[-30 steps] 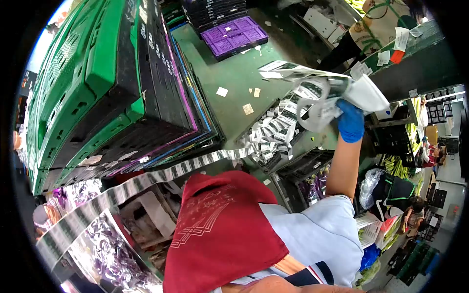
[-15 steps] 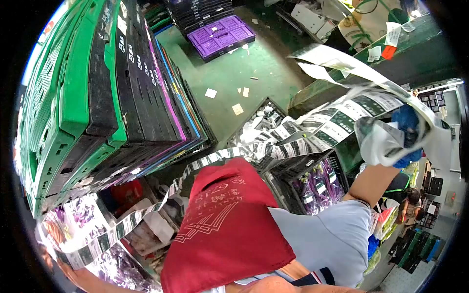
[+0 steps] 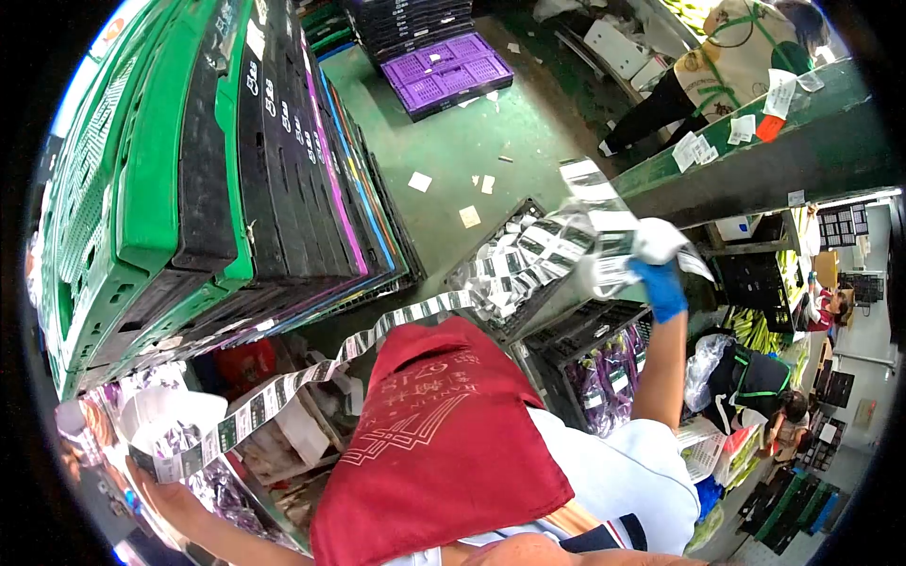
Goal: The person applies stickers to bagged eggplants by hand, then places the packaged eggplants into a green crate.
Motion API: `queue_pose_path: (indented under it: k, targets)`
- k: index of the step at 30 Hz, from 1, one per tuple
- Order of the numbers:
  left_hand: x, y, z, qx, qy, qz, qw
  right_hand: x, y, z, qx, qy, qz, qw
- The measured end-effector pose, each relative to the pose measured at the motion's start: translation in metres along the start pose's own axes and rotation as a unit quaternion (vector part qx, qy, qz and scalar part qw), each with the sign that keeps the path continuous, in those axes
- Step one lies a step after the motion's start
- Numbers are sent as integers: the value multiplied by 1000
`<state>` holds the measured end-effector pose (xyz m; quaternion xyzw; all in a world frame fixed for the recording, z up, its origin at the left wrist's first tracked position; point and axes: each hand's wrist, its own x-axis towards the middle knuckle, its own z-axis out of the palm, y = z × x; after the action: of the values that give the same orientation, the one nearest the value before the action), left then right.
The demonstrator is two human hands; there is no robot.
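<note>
My right hand (image 3: 660,286), in a blue glove, is raised at the right and closed on a bunched strip of printed labels (image 3: 604,231). Loops of that strip hang from it into a black crate (image 3: 528,209) heaped with more labels. From the crate a long label strip (image 3: 283,387) runs left past my red apron (image 3: 444,406). Its far end is at my left hand (image 3: 156,486), at the lower left edge, whose fingers are partly hidden behind the strip. Bagged purple produce (image 3: 222,495) lies near that hand.
A tall stack of green and black folded crates (image 3: 255,170) stands at the left. Behind is a purple crate (image 3: 448,71). Bagged purple vegetables (image 3: 604,377) sit in a crate by my right arm. A green beam (image 3: 736,146) crosses the right; a person (image 3: 736,57) bends beyond it.
My right hand has moved left and slightly down, nearer the crate. The label loops it held wide have dropped toward the crate. The strip at my left has shifted slightly.
</note>
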<state>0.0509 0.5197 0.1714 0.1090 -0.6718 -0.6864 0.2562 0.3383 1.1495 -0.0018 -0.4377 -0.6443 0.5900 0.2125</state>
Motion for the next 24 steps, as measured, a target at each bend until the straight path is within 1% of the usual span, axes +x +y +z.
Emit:
queue_pose_path:
  k: [1, 2, 3, 4, 5, 6, 7, 8, 9, 10, 11, 12, 13, 14, 15, 16, 17, 18, 19, 20, 21, 22, 23, 24]
  targets:
    - [-4, -4, -2, 33, -8, 9, 999, 14, 34, 7, -19, -39, 61, 997]
    - [-14, -3, 5, -21, -31, -15, 999, 34, 84, 13, -49, -49, 120, 990]
    - [-14, -8, 1, 28, -30, 1, 999, 59, 154, 16, -60, -84, 115, 988]
    - [-15, -13, -5, 78, -25, 16, 997, 59, 158, 39, -44, -129, 125, 983]
    - [-28, -10, 8, 61, -12, -31, 998, 79, 218, 50, -86, -133, 67, 985]
    - [-22, -29, -15, 205, -73, 19, 976, 107, 307, 48, -163, -131, -10, 978]
    - [-19, -39, -23, 64, -5, -90, 994, 105, 299, 64, -254, -171, 113, 945]
    - [-32, -39, -10, 97, 38, -119, 987, 99, 299, 78, -295, -208, 185, 914]
    - [-46, -39, 4, 126, 81, -149, 977, 98, 306, 90, -394, -241, 135, 877]
    - [-48, -47, -3, 154, 34, -123, 980, 92, 309, 107, -521, -281, 37, 805]
    - [-60, -39, 13, 83, -4, -89, 993, 80, 305, 121, -623, -317, -87, 710]
    - [-73, -32, 30, 7, -45, -60, 997, 70, 303, 146, -636, -376, -202, 643]
    - [-74, -38, 29, -63, -62, -42, 995, 65, 296, 183, -556, -496, -274, 608]
    - [-76, -44, 24, -58, -64, -14, 996, 49, 285, 222, -467, -604, -330, 555]
    - [-79, -52, 15, -97, -92, -32, 990, -7, 188, 260, -297, -588, -279, 699]
    - [-83, -54, 5, -91, -115, -26, 989, -49, 118, 298, -220, -642, -242, 693]
    - [-88, -58, 0, -89, -99, -39, 990, -87, 58, 326, -185, -660, -255, 682]
    - [-93, -61, -3, -88, -85, -54, 991, -114, 25, 352, -96, -716, -193, 664]
    - [-96, -67, -8, -77, -104, -60, 990, -139, 1, 381, 20, -769, -146, 622]
    - [-100, -74, -17, -66, -124, -65, 988, -161, -6, 415, 50, -800, 20, 597]
    - [-105, -80, -31, -23, -151, -81, 985, -189, -40, 435, 158, -789, 229, 548]
    - [-108, -92, -47, 19, -182, -105, 978, -199, -42, 474, 229, -807, 346, 420]
    - [-112, -97, -59, 8, -201, -123, 972, -229, -78, 491, 251, -753, 367, 485]
    - [-114, -102, -66, -4, -218, -139, 966, -232, -74, 522, 265, -743, 349, 506]
